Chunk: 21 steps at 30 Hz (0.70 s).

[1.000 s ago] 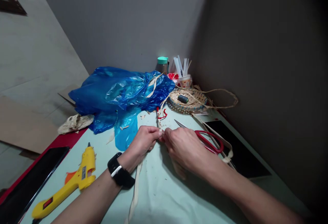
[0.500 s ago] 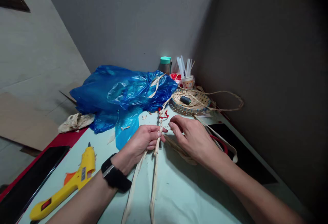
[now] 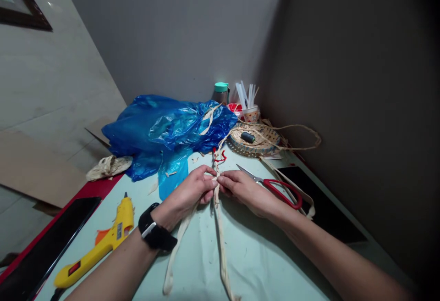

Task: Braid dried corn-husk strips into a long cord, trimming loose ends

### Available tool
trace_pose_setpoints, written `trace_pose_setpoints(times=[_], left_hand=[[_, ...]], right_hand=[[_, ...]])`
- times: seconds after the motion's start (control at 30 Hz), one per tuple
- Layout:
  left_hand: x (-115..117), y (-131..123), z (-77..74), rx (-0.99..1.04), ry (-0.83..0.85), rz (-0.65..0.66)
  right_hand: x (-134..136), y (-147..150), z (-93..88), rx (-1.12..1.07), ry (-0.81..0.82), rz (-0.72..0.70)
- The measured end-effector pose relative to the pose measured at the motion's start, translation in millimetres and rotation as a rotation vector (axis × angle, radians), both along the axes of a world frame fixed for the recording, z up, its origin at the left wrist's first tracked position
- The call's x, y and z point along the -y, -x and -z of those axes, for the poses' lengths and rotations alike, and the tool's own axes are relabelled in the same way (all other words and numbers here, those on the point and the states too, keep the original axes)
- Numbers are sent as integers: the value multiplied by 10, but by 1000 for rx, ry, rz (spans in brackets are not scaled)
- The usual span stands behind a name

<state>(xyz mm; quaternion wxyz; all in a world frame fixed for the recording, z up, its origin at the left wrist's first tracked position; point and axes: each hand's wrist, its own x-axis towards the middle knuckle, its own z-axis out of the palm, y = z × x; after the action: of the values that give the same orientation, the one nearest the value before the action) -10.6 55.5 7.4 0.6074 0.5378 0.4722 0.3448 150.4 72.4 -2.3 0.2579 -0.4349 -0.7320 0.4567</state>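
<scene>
My left hand (image 3: 190,193), with a black watch on its wrist, pinches pale straw strips (image 3: 220,241) at the middle of the light green table. My right hand (image 3: 244,190) pinches the same strips from the right, fingertips nearly touching the left ones. From the pinch a braided part (image 3: 217,158) with a bit of red cord runs away toward the back. Two loose strip ends trail toward me over the table. Red-handled scissors (image 3: 278,190) lie just right of my right hand.
A yellow glue gun (image 3: 99,248) lies at the front left. A crumpled blue plastic bag (image 3: 165,129) fills the back left. A woven straw tray (image 3: 254,138), a cup of glue sticks (image 3: 250,108) and a green-lidded bottle (image 3: 220,92) stand by the corner walls.
My right hand, which was lifted and open-fingered above the strips half a second ago, has come back down and pinched them beside my left hand. The scissors show again.
</scene>
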Motion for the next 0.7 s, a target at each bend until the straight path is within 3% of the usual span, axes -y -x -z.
trace_pose_setpoints(times=[0.13,0.2,0.37,0.7], left_hand=[[58,43,-107,-581,-308,-24],[109,35,-142,-756,-407,-54],[250,-59,-119,-947,-493,-105],[491,-285,97,-1234,-804,-28]], right_hand=[[-44,-14,-5,31,-67,-5],[-36,-7,-2,44,-98,5],[12,14,17,23,-118,-12],[33,38,72,-162,97,-13]])
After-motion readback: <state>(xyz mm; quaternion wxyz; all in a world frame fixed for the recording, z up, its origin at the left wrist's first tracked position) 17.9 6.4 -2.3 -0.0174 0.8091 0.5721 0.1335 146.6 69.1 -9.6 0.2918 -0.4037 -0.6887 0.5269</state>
